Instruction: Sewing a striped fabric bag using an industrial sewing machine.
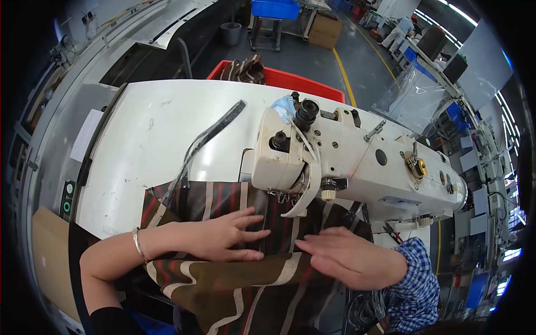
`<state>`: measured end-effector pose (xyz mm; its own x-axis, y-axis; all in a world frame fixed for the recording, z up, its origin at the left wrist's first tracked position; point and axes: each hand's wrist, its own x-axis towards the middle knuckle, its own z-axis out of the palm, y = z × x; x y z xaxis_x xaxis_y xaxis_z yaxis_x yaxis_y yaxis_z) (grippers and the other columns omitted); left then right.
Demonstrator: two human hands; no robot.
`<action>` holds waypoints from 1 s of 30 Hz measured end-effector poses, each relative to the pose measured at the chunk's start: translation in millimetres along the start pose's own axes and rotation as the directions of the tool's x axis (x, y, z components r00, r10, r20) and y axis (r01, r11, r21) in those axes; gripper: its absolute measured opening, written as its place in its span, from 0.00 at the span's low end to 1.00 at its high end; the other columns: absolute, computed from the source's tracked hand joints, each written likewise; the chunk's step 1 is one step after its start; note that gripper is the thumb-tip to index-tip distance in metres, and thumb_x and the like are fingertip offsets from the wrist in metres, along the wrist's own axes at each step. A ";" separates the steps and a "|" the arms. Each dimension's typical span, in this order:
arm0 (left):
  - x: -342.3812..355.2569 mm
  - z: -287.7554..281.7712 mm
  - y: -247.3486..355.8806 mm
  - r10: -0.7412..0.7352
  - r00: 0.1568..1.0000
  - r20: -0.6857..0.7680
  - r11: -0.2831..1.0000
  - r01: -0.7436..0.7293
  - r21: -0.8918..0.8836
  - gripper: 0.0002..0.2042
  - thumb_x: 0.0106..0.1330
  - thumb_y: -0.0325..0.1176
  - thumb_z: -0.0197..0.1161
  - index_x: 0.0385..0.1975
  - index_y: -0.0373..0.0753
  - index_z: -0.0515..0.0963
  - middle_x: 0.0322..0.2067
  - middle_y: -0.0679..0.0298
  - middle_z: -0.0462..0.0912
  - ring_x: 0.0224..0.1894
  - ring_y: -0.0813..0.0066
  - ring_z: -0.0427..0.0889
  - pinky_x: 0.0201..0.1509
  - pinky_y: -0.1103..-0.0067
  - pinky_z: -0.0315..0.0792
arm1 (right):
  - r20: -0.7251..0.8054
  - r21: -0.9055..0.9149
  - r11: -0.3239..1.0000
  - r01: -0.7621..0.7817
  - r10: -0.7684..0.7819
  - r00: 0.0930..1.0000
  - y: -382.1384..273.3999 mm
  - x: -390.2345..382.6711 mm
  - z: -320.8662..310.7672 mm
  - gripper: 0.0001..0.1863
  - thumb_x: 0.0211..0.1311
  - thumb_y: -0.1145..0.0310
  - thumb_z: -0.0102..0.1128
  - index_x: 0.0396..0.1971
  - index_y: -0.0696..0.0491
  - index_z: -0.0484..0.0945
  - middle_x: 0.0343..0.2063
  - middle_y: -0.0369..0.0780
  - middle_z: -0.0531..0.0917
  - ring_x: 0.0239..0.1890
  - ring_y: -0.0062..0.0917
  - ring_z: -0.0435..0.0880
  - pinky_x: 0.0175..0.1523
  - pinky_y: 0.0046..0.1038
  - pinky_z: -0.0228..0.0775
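Striped brown, red and cream fabric (223,285) lies over the front of the white sewing table (145,128), beneath the needle end of a white sewing machine (357,162). My left hand (234,237) rests on it with fingers spread, left of the presser foot and below it. My right hand (349,257) lies on the fabric at the right, fingers extended side by side, near a folded edge. A long dark strip (209,134) crosses the tabletop down to the fabric. A light blue cloth (283,107) is tucked on the machine head.
Behind the table are a red bin (315,89) with striped fabric, a blue crate (274,8) on a stand, a grey bucket (231,36) and a cardboard box (324,30). Red-handled snips (393,234) lie under the machine arm. A co-worker (397,32) works at the far right.
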<state>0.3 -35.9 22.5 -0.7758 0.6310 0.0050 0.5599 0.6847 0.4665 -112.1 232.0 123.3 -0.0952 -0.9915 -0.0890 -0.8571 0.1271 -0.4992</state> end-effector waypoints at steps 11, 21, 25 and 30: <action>-52.2 -10.6 89.4 -0.197 0.922 0.332 0.974 0.224 -0.044 0.18 0.70 0.46 0.49 0.29 0.36 0.75 0.13 0.57 0.77 0.19 0.55 0.80 0.20 0.67 0.73 | 0.537 0.468 0.846 -0.257 -0.041 0.843 -38.2 -24.2 93.5 0.17 0.69 0.63 0.38 0.29 0.59 0.71 0.24 0.51 0.77 0.31 0.46 0.78 0.38 0.43 0.70; -39.1 23.7 84.9 -0.083 0.996 0.035 0.985 0.077 0.155 0.14 0.52 0.28 0.57 0.40 0.35 0.70 0.33 0.60 0.71 0.20 0.73 0.78 0.16 0.80 0.71 | -0.130 -0.275 0.961 -0.034 -0.003 0.991 -32.2 -4.7 123.3 0.21 0.62 0.65 0.56 0.50 0.63 0.70 0.38 0.42 0.70 0.27 0.30 0.79 0.33 0.28 0.75; -46.7 30.4 99.2 -0.216 0.958 0.187 0.972 0.192 0.138 0.19 0.52 0.30 0.57 0.45 0.34 0.70 0.34 0.61 0.71 0.25 0.76 0.78 0.22 0.82 0.73 | 0.138 -0.075 0.958 -0.276 0.284 0.949 -40.6 2.5 119.9 0.27 0.55 0.65 0.60 0.51 0.66 0.70 0.35 0.41 0.69 0.28 0.29 0.76 0.36 0.26 0.75; -38.1 52.5 89.5 -0.119 0.993 -0.026 0.959 0.121 0.255 0.19 0.54 0.32 0.56 0.46 0.34 0.71 0.42 0.57 0.73 0.38 0.69 0.74 0.39 0.79 0.74 | -0.146 -0.664 0.737 -0.129 0.042 0.988 -35.2 18.1 151.4 0.23 0.45 0.72 0.56 0.42 0.71 0.78 0.28 0.37 0.69 0.28 0.23 0.69 0.31 0.22 0.61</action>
<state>95.2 20.5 17.7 -0.8441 0.5355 -0.0272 0.5172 0.8265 0.2221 -7.0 214.0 8.7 -0.2039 -0.9788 0.0174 -0.9551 0.2028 0.2161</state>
